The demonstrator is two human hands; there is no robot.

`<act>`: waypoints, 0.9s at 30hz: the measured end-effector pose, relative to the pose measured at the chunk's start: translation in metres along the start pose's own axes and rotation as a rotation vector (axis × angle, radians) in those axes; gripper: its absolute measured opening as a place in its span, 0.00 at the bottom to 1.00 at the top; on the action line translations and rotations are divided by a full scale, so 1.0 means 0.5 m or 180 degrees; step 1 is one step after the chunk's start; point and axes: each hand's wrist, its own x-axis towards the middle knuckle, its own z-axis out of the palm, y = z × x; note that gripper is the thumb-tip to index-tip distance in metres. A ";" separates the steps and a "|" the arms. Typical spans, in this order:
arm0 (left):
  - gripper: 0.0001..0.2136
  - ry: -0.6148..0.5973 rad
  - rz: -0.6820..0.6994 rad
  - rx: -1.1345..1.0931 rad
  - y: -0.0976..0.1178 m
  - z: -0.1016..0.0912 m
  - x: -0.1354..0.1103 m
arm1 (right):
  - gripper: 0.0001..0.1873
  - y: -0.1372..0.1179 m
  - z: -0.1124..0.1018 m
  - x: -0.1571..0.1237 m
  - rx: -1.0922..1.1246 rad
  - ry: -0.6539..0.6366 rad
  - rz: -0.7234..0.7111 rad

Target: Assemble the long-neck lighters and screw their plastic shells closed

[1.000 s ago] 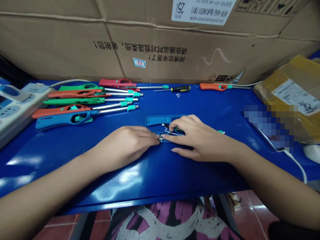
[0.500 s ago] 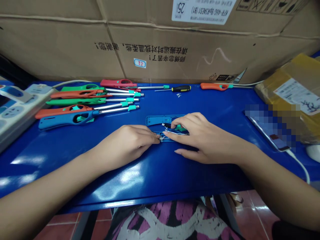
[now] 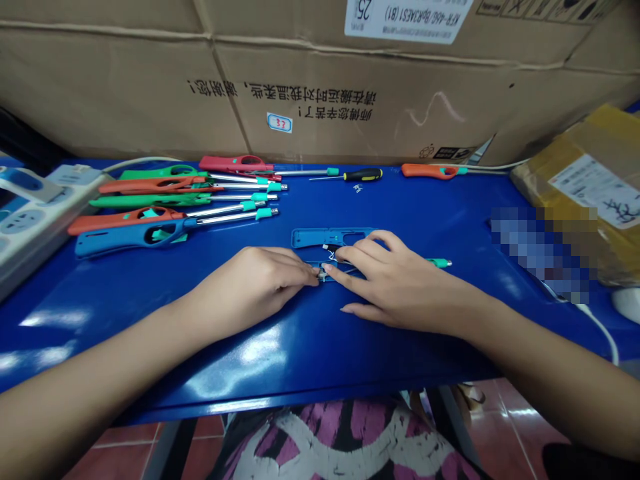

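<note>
Left hand [image 3: 260, 283] lies on blue table [image 3: 280, 347], fingers curled, tips pinching small part at end of open blue lighter half [image 3: 325, 273]. Right hand [image 3: 395, 283] rests over same half, fingers pressing down on it and its thin wires; not closed in fist. Second blue lighter shell [image 3: 320, 237] lies just behind. Pile of long lighters [image 3: 170, 200] far left. Screwdriver [image 3: 350, 176] near cardboard box [image 3: 310, 73] at back.

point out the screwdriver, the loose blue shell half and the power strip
screwdriver [image 3: 364, 175], head view, on its black and yellow handle
loose blue shell half [image 3: 313, 237], head view, on its flat left stretch
power strip [image 3: 25, 223], head view, on its white top face
</note>
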 end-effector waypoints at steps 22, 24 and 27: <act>0.09 0.0027 -0.0184 -0.0135 0.006 0.004 -0.001 | 0.18 0.017 0.017 0.004 0.0548 0.0453 0.0050; 0.08 0.0064 -0.0285 -0.0133 0.010 0.004 0.001 | 0.15 0.026 0.025 0.004 0.0630 0.0747 0.0213; 0.07 0.0128 -0.0431 -0.0121 0.017 0.008 0.002 | 0.11 0.033 0.033 0.006 0.0720 0.1026 0.0478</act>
